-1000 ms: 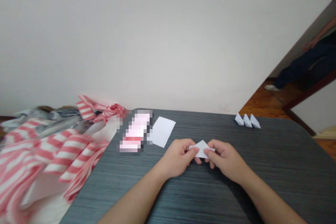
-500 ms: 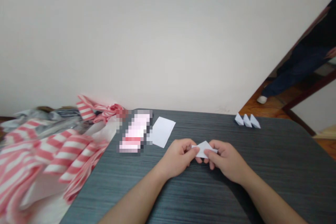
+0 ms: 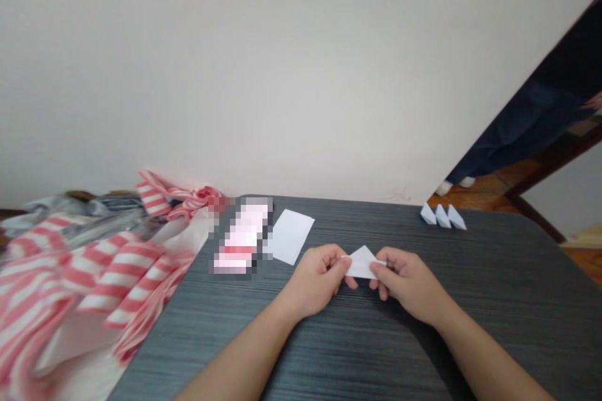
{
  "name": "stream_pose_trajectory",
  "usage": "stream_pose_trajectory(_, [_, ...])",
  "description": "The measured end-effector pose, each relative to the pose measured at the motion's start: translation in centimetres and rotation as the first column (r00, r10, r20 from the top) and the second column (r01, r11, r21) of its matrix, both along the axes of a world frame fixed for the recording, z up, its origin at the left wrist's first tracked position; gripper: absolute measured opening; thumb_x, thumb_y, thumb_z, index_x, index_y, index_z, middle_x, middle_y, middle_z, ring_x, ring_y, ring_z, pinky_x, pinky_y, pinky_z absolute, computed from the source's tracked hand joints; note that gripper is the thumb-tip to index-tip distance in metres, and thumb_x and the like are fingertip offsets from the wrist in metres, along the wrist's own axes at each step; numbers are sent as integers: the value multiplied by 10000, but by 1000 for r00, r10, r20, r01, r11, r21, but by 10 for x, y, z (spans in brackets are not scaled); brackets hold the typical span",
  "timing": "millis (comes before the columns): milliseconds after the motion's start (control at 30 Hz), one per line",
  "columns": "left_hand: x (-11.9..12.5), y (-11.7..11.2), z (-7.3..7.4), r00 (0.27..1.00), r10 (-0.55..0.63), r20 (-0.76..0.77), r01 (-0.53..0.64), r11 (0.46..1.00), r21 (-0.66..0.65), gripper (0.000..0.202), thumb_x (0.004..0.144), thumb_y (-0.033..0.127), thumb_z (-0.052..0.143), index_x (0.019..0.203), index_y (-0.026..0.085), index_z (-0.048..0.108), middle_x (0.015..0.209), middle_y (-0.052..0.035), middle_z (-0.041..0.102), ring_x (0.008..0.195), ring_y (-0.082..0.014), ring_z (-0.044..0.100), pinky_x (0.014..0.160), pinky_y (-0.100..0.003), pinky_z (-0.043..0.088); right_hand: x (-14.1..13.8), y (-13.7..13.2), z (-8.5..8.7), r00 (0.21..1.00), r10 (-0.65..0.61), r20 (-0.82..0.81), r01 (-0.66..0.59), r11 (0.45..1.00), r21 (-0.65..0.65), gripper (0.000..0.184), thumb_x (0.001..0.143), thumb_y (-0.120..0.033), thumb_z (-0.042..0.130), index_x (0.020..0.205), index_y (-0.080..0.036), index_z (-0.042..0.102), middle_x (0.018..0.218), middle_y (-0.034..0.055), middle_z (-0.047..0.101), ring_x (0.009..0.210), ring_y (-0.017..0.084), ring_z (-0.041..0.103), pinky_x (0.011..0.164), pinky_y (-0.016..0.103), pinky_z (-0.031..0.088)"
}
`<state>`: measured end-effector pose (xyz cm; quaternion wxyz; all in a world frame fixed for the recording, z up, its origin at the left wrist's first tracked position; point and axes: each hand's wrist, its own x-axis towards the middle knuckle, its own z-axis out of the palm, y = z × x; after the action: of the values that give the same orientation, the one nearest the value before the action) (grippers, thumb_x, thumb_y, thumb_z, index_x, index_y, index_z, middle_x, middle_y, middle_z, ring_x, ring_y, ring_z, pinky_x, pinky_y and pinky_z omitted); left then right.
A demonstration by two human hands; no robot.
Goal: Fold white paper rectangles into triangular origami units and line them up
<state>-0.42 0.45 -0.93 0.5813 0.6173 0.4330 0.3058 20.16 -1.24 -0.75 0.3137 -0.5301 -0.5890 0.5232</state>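
Observation:
A small white folded paper triangle [image 3: 362,261] is held just above the dark grey table [image 3: 493,288], pinched from both sides. My left hand [image 3: 316,281] grips its left corner between thumb and fingers. My right hand [image 3: 408,282] grips its right corner the same way. Both hands are closed on the paper, knuckles resting near the tabletop.
A flat white paper sheet [image 3: 291,235] lies left of my hands, beside a blurred pink item [image 3: 242,235]. Three small folded paper pieces [image 3: 443,215] stand at the far right edge. Red-and-white striped cloth [image 3: 89,282] covers the left. A person's legs [image 3: 522,131] show in the doorway.
The paper triangle and both hands have lifted slightly and shifted a little away from me. The person in the doorway has stepped closer to the left.

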Motion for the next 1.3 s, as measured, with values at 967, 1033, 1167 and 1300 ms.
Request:
stream_pose_trajectory(967, [1, 3, 0, 989, 88, 119, -83, 995, -53, 283, 906, 406, 555, 790, 150, 589, 656, -24, 686, 441, -73, 426, 444, -189, 310, 5, 0, -3, 995, -53, -88, 51, 999, -17, 310, 909, -406, 593, 699, -182, 557, 515, -40, 602, 407, 70, 455, 433, 199, 297])
stream_pose_trajectory(1033, [1, 4, 0, 989, 80, 127, -75, 996, -46, 302, 912, 417, 546, 795, 145, 608, 600, -6, 645, 442, -78, 438, 456, -193, 325, 4, 0, -2, 992, -76, -104, 74, 997, -19, 323, 900, -430, 604, 698, -183, 548, 515, -42, 594, 404, 71, 450, 431, 201, 299])
stream_pose_trajectory(1167, [1, 4, -2, 986, 70, 155, -62, 997, -51, 321, 919, 433, 531, 800, 143, 603, 606, -11, 642, 452, -81, 455, 468, -195, 333, 7, 0, -4, 990, -49, -132, 52, 999, 16, 349, 919, -466, 567, 724, -176, 574, 520, -28, 591, 420, 83, 457, 441, 211, 325])
stream_pose_trajectory(1300, [2, 4, -3, 981, 30, 194, -14, 996, -88, 303, 913, 430, 538, 801, 150, 565, 652, -27, 674, 457, -80, 467, 466, -192, 328, 9, 2, -9, 982, -81, -169, 108, 982, 157, 284, 985, -422, 449, 958, -195, 618, 693, 19, 668, 514, 123, 543, 469, 231, 399])
